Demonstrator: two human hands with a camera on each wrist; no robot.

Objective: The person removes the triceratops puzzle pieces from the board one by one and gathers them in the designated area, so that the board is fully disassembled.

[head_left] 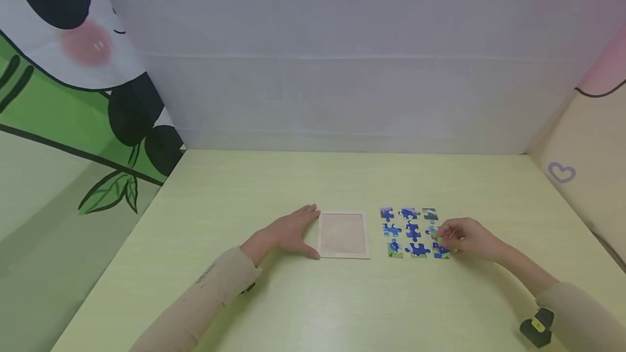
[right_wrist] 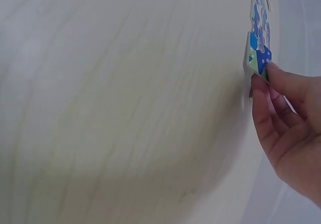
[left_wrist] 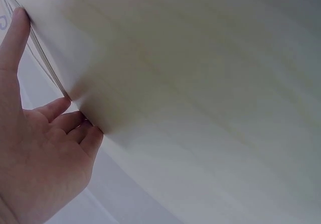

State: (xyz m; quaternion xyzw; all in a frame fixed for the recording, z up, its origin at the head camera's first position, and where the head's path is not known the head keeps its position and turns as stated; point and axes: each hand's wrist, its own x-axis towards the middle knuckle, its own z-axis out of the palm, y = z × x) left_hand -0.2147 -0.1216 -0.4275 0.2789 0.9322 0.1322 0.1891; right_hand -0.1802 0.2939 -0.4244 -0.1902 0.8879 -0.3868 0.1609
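Observation:
A square puzzle tray with a pale raised rim lies flat on the table. My left hand rests at its left side, fingertips near the top corner and thumb at the bottom corner, with the fingers spread. To the tray's right, several blue and green jigsaw pieces are laid out in rows, apart from each other. My right hand is at their right side. In the right wrist view, its thumb and forefinger pinch the edge of a jigsaw piece with blue, green and pale dots.
The pale wood-grain table stretches around both hands. A whitish cloth backdrop stands along its far edge. Printed panels flank it, a green and white cartoon one at left and a beige one at right.

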